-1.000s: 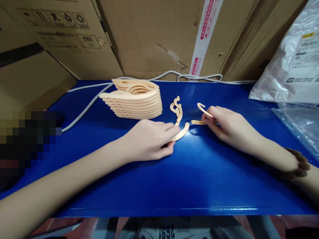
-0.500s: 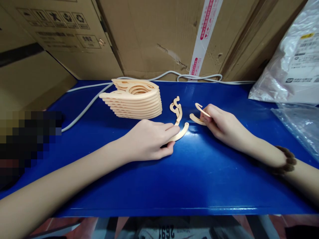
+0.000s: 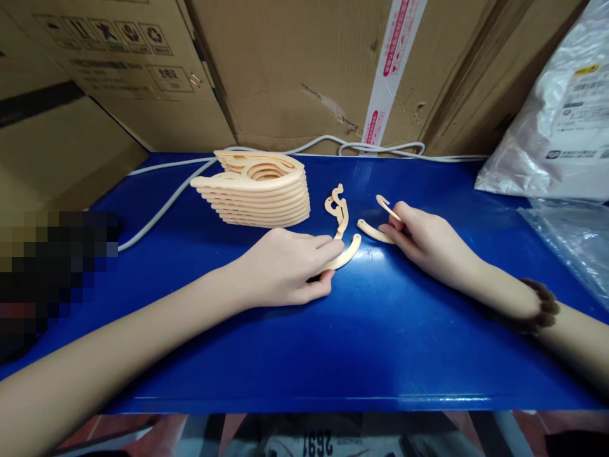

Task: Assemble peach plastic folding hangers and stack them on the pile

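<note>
My left hand [image 3: 285, 266] lies on the blue table top [image 3: 333, 343], fingers closed on a curved peach plastic hanger piece [image 3: 346, 252] that runs up to a notched end [image 3: 337, 206]. My right hand [image 3: 423, 244] pinches a peach plastic hook piece [image 3: 375, 230] just to the right of it; the hook's tip [image 3: 383, 204] sticks up above the fingers. A dark bead bracelet [image 3: 537, 308] is on my right wrist. A stack of several assembled peach hangers [image 3: 254, 188] stands behind my left hand.
Cardboard boxes [image 3: 304, 70] wall the back. A white cable [image 3: 162, 206] runs along the table's rear edge and off to the left. Clear plastic bags [image 3: 561, 127] lie at the right, one [image 3: 575, 241] on the table corner. A blurred dark patch [image 3: 52, 273] sits at the left.
My right hand has drawn the hook piece left, toward the curved piece under my left hand, and tilted it lower. My left hand has stayed put.
</note>
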Action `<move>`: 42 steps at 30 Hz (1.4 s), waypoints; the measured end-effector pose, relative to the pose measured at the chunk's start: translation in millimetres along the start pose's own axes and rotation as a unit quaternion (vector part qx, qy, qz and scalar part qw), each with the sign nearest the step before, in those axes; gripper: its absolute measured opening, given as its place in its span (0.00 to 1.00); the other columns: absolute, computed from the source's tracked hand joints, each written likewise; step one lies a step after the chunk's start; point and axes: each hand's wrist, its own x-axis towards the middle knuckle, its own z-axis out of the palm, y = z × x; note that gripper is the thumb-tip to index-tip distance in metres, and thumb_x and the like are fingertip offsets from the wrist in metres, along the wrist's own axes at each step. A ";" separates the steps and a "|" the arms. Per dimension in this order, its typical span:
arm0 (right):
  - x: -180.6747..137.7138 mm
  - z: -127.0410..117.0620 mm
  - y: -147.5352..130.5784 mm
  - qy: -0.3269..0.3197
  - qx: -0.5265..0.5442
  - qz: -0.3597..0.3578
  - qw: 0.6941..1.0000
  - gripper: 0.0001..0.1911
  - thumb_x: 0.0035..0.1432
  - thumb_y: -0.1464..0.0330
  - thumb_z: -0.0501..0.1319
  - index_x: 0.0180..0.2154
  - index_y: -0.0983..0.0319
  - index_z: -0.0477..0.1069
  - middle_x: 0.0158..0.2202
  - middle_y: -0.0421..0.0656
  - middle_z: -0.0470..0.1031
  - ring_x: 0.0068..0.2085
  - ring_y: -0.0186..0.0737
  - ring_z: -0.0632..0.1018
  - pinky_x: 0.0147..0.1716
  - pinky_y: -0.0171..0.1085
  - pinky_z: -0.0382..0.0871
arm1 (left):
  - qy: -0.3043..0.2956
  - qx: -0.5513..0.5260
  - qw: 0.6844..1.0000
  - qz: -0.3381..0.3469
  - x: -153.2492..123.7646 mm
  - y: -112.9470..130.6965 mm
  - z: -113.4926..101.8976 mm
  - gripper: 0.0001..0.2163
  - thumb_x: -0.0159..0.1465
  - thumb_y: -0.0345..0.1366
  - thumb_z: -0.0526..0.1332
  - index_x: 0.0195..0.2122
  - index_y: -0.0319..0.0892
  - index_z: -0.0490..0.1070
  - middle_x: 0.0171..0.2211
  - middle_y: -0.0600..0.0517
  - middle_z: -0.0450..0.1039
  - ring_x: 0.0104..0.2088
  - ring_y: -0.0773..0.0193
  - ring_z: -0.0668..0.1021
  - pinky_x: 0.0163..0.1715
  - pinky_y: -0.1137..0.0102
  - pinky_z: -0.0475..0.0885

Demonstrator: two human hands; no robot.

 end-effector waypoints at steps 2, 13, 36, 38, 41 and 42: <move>-0.1 -0.5 0.4 0.002 -0.010 0.001 1.000 0.12 0.66 0.64 0.52 0.30 0.56 0.52 0.25 0.38 0.63 0.24 0.36 0.64 0.26 0.36 0.57 | -0.003 0.001 1.000 0.000 0.0 -0.2 -0.2 0.03 0.65 0.33 0.53 0.34 0.43 0.62 0.29 0.57 0.71 0.29 0.67 0.77 0.22 0.69 0.58; -2.4 -16.2 -10.4 0.053 0.028 -0.015 0.998 0.18 0.70 0.60 0.45 0.27 0.57 0.55 0.26 0.42 0.63 0.28 0.41 0.66 0.30 0.41 0.59 | -0.007 -0.002 1.000 -0.001 1.2 -0.1 -1.9 0.03 0.65 0.32 0.53 0.33 0.43 0.61 0.29 0.58 0.71 0.29 0.67 0.77 0.21 0.69 0.56; -5.8 -11.2 -26.6 -0.086 0.467 0.076 0.877 0.12 0.62 0.60 0.62 0.41 0.59 0.80 0.37 0.43 0.79 0.35 0.36 0.75 0.39 0.38 0.71 | 0.024 0.040 0.998 -0.053 3.6 7.3 3.7 0.14 0.68 0.49 0.55 0.38 0.42 0.65 0.32 0.52 0.75 0.30 0.62 0.78 0.21 0.69 0.58; -5.3 -10.7 -27.2 -0.104 0.465 0.070 0.877 0.12 0.63 0.60 0.62 0.43 0.58 0.80 0.38 0.43 0.80 0.36 0.37 0.76 0.39 0.38 0.72 | 0.030 0.027 0.998 -0.040 4.6 7.6 6.3 0.13 0.70 0.47 0.55 0.40 0.42 0.65 0.35 0.52 0.75 0.31 0.63 0.78 0.22 0.70 0.60; -4.4 -9.7 -28.3 -0.105 0.463 0.076 0.877 0.12 0.63 0.61 0.61 0.43 0.58 0.80 0.38 0.42 0.79 0.36 0.36 0.76 0.40 0.38 0.72 | 0.025 0.004 0.999 -0.022 5.8 8.1 9.1 0.10 0.71 0.42 0.53 0.40 0.41 0.64 0.36 0.52 0.75 0.34 0.64 0.78 0.25 0.71 0.63; -4.1 -9.4 -28.6 -0.101 0.464 0.079 0.876 0.12 0.63 0.61 0.61 0.42 0.59 0.80 0.37 0.42 0.79 0.36 0.36 0.76 0.39 0.37 0.72 | 0.022 -0.001 1.000 -0.018 6.0 8.2 9.6 0.09 0.72 0.41 0.52 0.39 0.41 0.64 0.35 0.52 0.74 0.34 0.64 0.78 0.25 0.71 0.63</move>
